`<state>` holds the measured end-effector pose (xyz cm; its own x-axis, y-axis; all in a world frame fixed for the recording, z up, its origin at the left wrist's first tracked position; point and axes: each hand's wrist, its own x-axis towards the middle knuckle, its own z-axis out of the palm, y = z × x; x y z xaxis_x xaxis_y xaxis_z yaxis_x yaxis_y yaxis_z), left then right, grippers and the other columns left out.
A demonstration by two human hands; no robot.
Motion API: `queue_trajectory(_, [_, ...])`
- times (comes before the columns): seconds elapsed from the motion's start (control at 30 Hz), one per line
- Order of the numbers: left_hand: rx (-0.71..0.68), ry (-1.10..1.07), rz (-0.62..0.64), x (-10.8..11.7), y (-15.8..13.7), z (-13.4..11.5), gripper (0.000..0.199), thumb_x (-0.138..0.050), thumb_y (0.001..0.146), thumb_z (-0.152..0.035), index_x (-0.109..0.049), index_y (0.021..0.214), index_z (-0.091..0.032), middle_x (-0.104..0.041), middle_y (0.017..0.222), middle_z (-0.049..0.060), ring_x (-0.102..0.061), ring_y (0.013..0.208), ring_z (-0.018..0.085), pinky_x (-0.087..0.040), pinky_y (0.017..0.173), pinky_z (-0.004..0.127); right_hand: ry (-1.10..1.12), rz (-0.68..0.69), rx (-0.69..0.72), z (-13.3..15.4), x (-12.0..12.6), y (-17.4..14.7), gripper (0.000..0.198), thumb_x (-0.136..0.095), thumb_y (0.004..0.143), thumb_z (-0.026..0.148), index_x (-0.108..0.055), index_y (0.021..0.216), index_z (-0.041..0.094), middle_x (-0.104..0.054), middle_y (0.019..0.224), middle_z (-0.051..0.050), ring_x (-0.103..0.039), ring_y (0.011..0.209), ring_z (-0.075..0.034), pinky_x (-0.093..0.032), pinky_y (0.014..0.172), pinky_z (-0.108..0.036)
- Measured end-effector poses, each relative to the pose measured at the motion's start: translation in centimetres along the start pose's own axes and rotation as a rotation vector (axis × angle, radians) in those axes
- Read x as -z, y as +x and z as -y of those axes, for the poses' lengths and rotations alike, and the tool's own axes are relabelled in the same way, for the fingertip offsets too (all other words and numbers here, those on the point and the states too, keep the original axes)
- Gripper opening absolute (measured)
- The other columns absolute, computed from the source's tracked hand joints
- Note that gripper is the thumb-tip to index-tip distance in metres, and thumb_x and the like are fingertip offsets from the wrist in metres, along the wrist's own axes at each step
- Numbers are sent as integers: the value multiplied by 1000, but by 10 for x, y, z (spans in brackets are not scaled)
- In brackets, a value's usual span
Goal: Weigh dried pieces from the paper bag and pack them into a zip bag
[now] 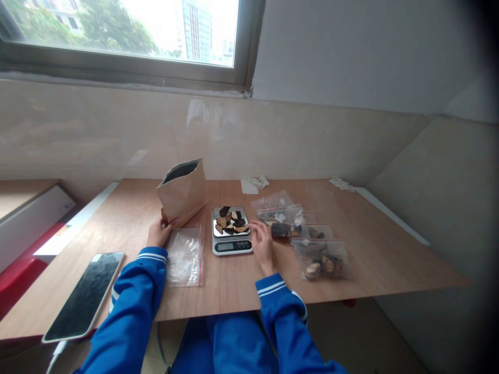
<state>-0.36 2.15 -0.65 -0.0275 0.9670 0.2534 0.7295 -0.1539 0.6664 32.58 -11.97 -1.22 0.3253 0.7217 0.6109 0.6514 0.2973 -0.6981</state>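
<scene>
A small kitchen scale (233,248) lies in front of me, with dark and tan dried chunks (230,222) spread on its plate. Beside the scale's right edge, my right hand (262,245) has its fingers stretched toward the chunks; whether a fingertip touches one is hard to tell. On the left, my left hand (159,231) grips the lower corner of a brown kraft paper bag (183,189), which stands upright with its mouth open. Below the bag a clear zip bag (184,262) lies flat, close to my left wrist.
Several zip bags holding dark dried pieces (327,265) lie right of the scale. A phone (83,296) with a charging cable (58,350) rests at the table's (230,296) left front. Crumpled tissue (259,182) sits near the tiled wall, under a window (128,31).
</scene>
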Motion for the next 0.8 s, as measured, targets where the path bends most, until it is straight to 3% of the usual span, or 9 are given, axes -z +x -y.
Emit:
queue_trajectory(0.33, [-24, -80, -10, 1, -3, -2, 49, -58, 66, -47, -67, 100, -12, -72, 92, 9, -64, 88, 26, -49, 76, 29, -7, -124, -53, 3, 1, -3, 30, -36, 86, 10, -65, 88, 19, -59, 94, -9, -55, 97, -21, -46, 89, -39])
queue_trajectory(0.5, [-27, -61, -25, -2, 0, 6, 43, -60, 65, -41, -67, 96, -13, -72, 90, 9, -66, 86, 26, -50, 75, 29, 74, -132, 33, 38, 9, 6, 27, -36, 88, 12, -63, 87, 19, -60, 93, -7, -57, 96, -20, -46, 89, -40])
queue_trajectory(0.6, [-30, -55, -39, -3, -2, 7, 42, -60, 63, -33, -67, 99, -14, -72, 84, 7, -66, 83, 26, -51, 73, 29, 161, 0, 160, 86, 18, 33, 25, -39, 90, 14, -61, 100, 21, -61, 103, -7, -56, 103, -20, -44, 94, -40])
queue_trajectory(0.7, [-56, -81, -31, 0, -8, -2, 47, -58, 63, -27, -65, 108, -16, -71, 83, 5, -66, 84, 25, -51, 75, 30, 172, 258, 342, 131, 23, 70, 29, -37, 92, 14, -58, 110, 22, -60, 111, -6, -53, 110, -18, -42, 98, -36])
queue_trajectory(0.8, [-106, -134, -21, 3, -17, -17, 48, -57, 66, -24, -63, 113, -18, -71, 98, 5, -64, 96, 24, -50, 84, 31, 55, 493, 546, 151, 16, 100, 26, -39, 92, 13, -60, 107, 19, -59, 111, -8, -51, 111, -19, -41, 99, -35])
